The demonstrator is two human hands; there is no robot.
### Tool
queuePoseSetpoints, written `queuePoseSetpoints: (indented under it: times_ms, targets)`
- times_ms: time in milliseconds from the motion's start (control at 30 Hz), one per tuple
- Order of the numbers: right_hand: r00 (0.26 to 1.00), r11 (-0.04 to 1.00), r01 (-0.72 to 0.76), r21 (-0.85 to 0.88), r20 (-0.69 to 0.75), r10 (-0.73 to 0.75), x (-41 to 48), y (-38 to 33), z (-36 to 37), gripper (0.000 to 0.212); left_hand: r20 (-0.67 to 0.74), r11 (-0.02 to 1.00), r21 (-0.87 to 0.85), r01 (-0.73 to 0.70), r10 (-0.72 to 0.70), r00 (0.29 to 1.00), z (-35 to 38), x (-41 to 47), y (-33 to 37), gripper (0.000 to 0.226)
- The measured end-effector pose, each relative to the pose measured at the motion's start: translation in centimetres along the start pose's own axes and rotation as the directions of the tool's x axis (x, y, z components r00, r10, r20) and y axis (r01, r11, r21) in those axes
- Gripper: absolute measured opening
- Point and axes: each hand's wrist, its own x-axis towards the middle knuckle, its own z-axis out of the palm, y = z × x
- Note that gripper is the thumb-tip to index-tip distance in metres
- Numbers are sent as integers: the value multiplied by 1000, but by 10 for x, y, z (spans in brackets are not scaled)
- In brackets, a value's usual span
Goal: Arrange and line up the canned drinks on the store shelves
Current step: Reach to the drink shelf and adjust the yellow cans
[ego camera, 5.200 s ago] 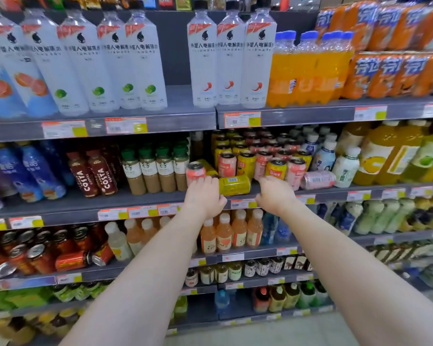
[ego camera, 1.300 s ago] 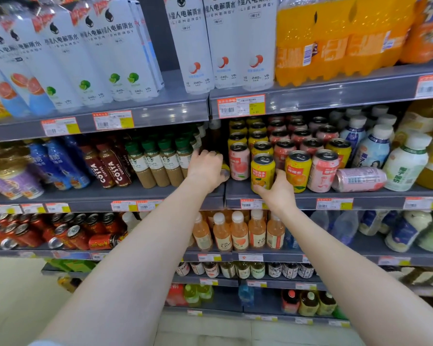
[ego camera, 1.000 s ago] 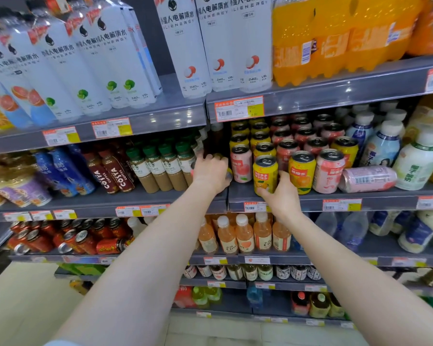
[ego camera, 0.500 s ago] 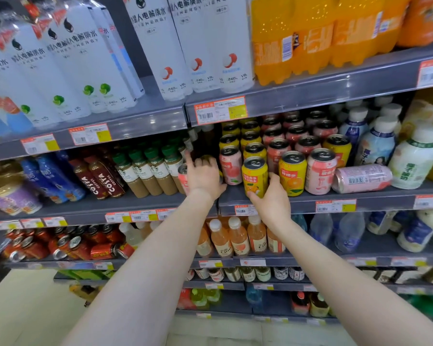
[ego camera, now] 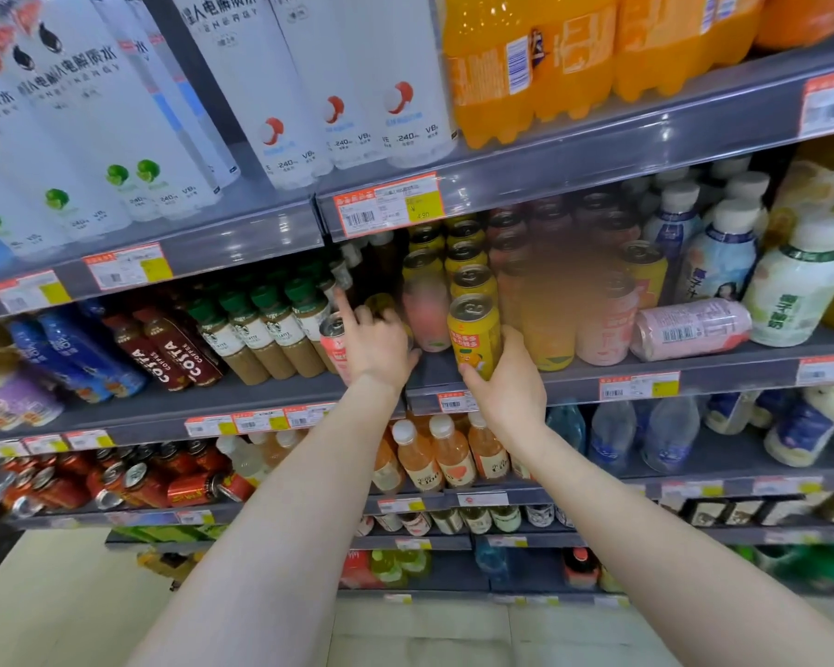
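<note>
Yellow can (ego camera: 473, 337), flat earlier, is now stood upright, gripped by R hand (ego camera: 506, 377): row front filled. Pink can (ego camera: 333, 346) is gripped by L hand (ego camera: 376, 346).

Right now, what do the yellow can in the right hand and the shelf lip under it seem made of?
Yellow can: thin metal, probably aluminium, glossy printed wall; silvery top with pull tab shows it. Shelf lip: grey, slightly shiny, painted metal or plastic; I cannot tell which.

Bare forearms (ego camera: 280, 522); grips (ego camera: 376, 349) apparently bare
</note>
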Motion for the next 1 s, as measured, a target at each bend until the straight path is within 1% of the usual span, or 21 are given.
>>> queuePoseSetpoints:
  times_ms: [300,567,800,933,1000]
  targets:
    - [1000,1000,2,-26,-6,-2,1,2,2,73,4,999,-36,17,-17,1000,2,3,6,64]
    - [1000,1000,12,-18,-13,-12,2,5,4,72,-53,988,-147,42,-50,997,4,11,1,63]
    - [999,999,31,-23,-22,-32,3,7,6,71,-104,976,-212,45,-68,992,-1,18,-13,58]
    - [999,999,39,-31,-25,-39,4,9,7,72,-109,961,-276,15,-47,993,-2,26,-27,63]
    - [999,998,33,-50,-22,-34,5,11,9,68,-92,951,-311,-6,-24,995,-4,30,-34,67]
